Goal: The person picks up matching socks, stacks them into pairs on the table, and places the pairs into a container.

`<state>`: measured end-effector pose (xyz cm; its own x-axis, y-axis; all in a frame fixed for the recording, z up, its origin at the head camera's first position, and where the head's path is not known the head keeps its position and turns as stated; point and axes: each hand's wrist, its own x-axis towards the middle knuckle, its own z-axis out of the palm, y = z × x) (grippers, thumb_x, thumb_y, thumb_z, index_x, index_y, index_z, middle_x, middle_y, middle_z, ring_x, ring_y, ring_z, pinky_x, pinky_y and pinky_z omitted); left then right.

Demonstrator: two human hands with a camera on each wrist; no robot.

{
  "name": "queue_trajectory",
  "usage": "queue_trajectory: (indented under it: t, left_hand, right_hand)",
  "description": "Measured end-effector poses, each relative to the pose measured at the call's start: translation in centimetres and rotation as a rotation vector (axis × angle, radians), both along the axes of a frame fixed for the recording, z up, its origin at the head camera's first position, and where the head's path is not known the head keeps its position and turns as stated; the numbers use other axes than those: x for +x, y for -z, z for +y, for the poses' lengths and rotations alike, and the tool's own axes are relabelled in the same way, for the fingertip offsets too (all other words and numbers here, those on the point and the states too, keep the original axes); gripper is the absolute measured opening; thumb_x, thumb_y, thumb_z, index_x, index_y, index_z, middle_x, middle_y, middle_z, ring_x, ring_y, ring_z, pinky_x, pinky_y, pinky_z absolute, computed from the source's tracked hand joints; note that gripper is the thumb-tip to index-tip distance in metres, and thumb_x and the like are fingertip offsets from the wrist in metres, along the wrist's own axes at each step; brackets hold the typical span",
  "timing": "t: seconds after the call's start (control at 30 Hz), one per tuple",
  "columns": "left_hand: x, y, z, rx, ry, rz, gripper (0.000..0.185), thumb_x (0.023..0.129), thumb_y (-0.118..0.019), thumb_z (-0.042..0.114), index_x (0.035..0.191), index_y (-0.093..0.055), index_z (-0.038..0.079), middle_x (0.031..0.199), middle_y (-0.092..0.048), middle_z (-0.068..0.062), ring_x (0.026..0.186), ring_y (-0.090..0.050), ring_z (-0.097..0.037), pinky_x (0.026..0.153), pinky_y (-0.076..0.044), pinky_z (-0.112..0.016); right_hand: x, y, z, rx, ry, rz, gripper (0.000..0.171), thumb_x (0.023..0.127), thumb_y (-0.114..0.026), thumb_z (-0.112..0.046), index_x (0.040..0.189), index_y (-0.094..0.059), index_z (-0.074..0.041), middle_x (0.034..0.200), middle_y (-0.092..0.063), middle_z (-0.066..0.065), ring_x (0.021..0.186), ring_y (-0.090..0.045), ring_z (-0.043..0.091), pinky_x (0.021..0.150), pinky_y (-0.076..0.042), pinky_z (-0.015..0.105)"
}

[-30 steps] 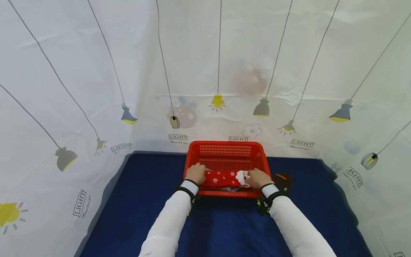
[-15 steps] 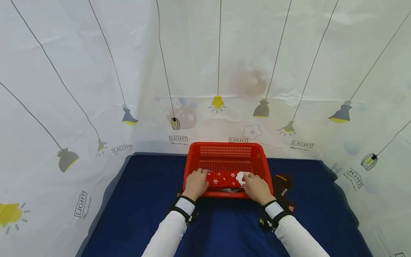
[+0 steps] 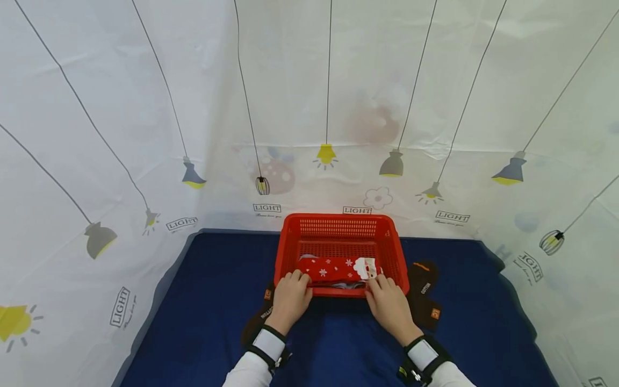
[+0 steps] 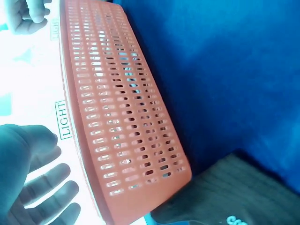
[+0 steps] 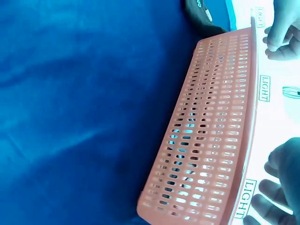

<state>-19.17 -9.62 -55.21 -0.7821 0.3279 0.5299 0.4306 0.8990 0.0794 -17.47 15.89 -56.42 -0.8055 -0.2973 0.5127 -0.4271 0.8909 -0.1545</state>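
Note:
A red sock (image 3: 333,269) with snowflakes and a white-bearded figure lies folded across the front part of a red plastic basket (image 3: 397,252). Grey cloth (image 3: 348,286) shows beneath it. My left hand (image 3: 292,298) is over the basket's front rim at the left, fingers loosely bent and free of the sock. At the right end of that rim my right hand (image 3: 389,303) is held the same way, fingertips close to the sock's patterned end. In both wrist views the fingers hang apart, above the rim, with nothing between them.
One brown sock (image 3: 424,293) lies on the dark blue cloth (image 3: 483,312) right of the basket. Another brown sock (image 3: 261,317) is at the left, partly hidden by the left hand. A white sheet (image 3: 309,97) printed with lamps stands behind.
Both hands have let go of the red sock and drawn back toward me, from inside the basket to its front rim. The sock stays in the basket; the brown socks are more exposed.

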Motion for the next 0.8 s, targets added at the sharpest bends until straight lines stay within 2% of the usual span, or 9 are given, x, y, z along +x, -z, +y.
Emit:
queue_trajectory:
  t: [0.17,0.33,0.6,0.8]
  left_hand:
    - [1.7,1.0,-0.4,0.044,0.003,0.017,0.014,0.070,-0.073,0.016,0.073,-0.059,0.015,0.073,-0.052,-0.001,0.062,-0.050,-0.019,0.054,-0.040,-0.030]
    - [3.3,2.4,-0.6,0.084,-0.009,0.011,0.018,0.068,-0.074,0.017,0.072,-0.057,0.017,0.072,-0.051,0.001,0.064,-0.051,-0.018,0.056,-0.041,-0.031]
    - [5.9,5.0,-0.7,0.097,-0.072,-0.098,0.017,0.066,-0.075,0.018,0.072,-0.059,0.019,0.072,-0.051,0.003,0.064,-0.050,-0.016,0.056,-0.041,-0.030]
    - [7.0,6.5,-0.8,0.105,-0.111,-0.140,0.020,0.063,-0.076,0.019,0.068,-0.056,0.019,0.069,-0.048,0.003,0.062,-0.049,-0.016,0.055,-0.039,-0.030]
  right_hand:
    - [1.4,0.7,-0.1,-0.053,0.024,0.010,0.016,0.076,-0.070,-0.015,0.083,-0.056,-0.012,0.079,-0.050,0.004,0.066,-0.047,0.020,0.055,-0.037,0.030]
    - [2.3,1.5,-0.6,-0.087,0.030,0.029,0.020,0.073,-0.073,-0.014,0.082,-0.054,-0.013,0.077,-0.048,0.003,0.066,-0.047,0.020,0.055,-0.037,0.031]
    - [4.1,3.4,-1.7,-0.062,0.042,-0.042,0.018,0.073,-0.073,-0.017,0.080,-0.057,-0.017,0.074,-0.047,-0.003,0.064,-0.045,0.014,0.054,-0.034,0.027]
    - [5.2,4.7,-1.9,-0.050,0.054,-0.077,0.018,0.072,-0.074,-0.016,0.077,-0.057,-0.020,0.072,-0.046,-0.007,0.064,-0.046,0.012,0.054,-0.032,0.025]
